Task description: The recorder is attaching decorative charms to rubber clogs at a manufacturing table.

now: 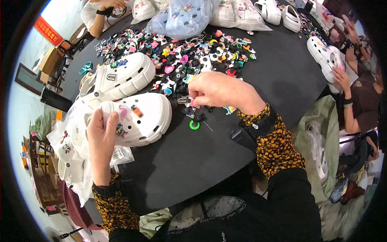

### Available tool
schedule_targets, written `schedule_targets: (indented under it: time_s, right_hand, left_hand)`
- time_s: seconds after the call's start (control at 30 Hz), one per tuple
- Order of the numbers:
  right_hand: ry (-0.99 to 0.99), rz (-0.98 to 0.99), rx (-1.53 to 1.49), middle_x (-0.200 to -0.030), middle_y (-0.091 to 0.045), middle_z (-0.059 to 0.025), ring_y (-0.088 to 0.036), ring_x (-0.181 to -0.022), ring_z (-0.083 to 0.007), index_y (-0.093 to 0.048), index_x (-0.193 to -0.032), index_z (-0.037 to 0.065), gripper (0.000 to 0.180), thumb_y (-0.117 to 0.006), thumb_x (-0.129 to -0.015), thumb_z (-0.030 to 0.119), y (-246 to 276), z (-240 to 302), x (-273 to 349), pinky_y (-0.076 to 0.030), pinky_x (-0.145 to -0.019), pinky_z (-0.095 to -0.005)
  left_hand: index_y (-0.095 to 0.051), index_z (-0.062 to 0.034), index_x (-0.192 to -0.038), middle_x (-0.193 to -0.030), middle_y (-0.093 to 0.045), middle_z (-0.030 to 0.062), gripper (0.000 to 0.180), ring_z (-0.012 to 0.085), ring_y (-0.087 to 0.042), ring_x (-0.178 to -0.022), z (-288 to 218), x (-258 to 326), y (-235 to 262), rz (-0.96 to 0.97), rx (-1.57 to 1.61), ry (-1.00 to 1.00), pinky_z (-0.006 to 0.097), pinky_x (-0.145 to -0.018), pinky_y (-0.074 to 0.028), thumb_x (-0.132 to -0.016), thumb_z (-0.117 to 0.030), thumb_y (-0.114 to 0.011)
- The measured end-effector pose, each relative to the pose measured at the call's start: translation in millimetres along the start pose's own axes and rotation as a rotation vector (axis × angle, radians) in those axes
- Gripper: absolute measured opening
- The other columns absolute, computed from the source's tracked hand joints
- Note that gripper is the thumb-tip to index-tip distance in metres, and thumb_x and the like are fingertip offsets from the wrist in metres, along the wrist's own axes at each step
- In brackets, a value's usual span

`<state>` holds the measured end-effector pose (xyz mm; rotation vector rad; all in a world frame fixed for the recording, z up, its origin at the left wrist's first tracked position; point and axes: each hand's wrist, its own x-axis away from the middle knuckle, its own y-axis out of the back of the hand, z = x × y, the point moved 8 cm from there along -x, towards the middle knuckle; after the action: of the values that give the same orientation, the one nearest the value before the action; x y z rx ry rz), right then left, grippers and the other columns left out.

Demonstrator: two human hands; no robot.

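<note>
My left hand [102, 139] grips the heel end of a white foam clog [151, 115], thumb on top. This clog carries a pink flamingo charm [124, 113], an orange-red charm [137, 111] and a multicoloured charm [120, 130]; its other holes show dark. Another white clog [133, 74] with charms lies just beyond it. My right hand [223, 92] is closed in a pinch at the near edge of the charm pile, with a small pink shoe charm [194, 103] at its fingertips. Beside these fingers lie a dark letter-shaped charm [184, 100] and a green ring-shaped charm [194, 125].
Loose shoe charms [209, 52] spread across the black table [189, 165]. Bagged clogs [181, 18] stand at the back, and more bagged clogs [72, 161] sit at left. Another person's hand [342, 80] holds a white clog [322, 54] at right; a person's arm [96, 24] shows far left.
</note>
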<state>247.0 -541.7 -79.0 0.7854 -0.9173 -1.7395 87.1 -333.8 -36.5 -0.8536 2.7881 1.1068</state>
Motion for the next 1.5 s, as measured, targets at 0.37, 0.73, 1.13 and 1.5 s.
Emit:
schedule_targets:
  time_s: [0.37, 0.73, 1.13, 1.5]
  right_hand:
    - [-0.169, -0.171, -0.331, -0.077, -0.068, -0.0067, -0.06, -0.067, -0.0082, -0.065, -0.089, 0.001, 0.012, -0.062, -0.08, 0.007, 22.7, -18.1, -0.4, -0.047, -0.061, -0.0235]
    - [-0.23, -0.393, -0.867, -0.078, -0.065, -0.002, -0.057, -0.065, -0.006, -0.064, -0.093, 0.0, 0.015, -0.063, -0.082, 0.01, 25.7, -19.9, -5.7, -0.046, -0.058, -0.022]
    - [-0.157, -0.489, -0.894, -0.081, -0.065, -0.0009, -0.056, -0.069, -0.0039, -0.063, -0.094, 0.001, 0.01, -0.059, -0.086, 0.004, 25.2, -6.1, -4.4, -0.047, -0.063, -0.0197]
    - [0.343, -0.769, -0.222, -0.083, -0.061, -0.0111, -0.059, -0.077, -0.0294, -0.058, -0.097, 0.004, 0.017, -0.06, -0.081, -0.001, 15.1, 80.4, 1.8, -0.045, -0.073, -0.0391]
  left_hand:
    - [-0.052, 0.0002, -0.085, -0.071, -0.044, -0.0049, 0.02, 0.0026, -0.038, -0.065, -9.2, -0.2, -0.9, -0.087, -0.011, -0.052, 0.02, -0.055, -0.033, -0.091, -0.018, -0.058]
    - [-0.049, 0.0021, -0.079, -0.062, -0.048, 0.0026, 0.027, 0.0084, -0.042, -0.061, -14.6, 1.9, 7.1, -0.14, -0.124, -0.076, 0.028, -0.054, -0.038, -0.086, -0.02, -0.062]
    - [-0.059, 0.0049, -0.1, -0.089, -0.064, 0.0039, 0.019, 0.007, -0.057, -0.079, -12.9, 7.6, 1.0, -0.012, 0.521, 0.043, 0.022, -0.073, -0.046, -0.089, -0.01, -0.058]
    - [-0.057, 0.0048, -0.108, -0.097, -0.064, 0.0052, 0.022, 0.0077, -0.057, -0.09, -14.6, 6.8, -17.5, 0.081, 0.637, -0.004, 0.025, -0.081, -0.047, -0.093, -0.01, -0.053]
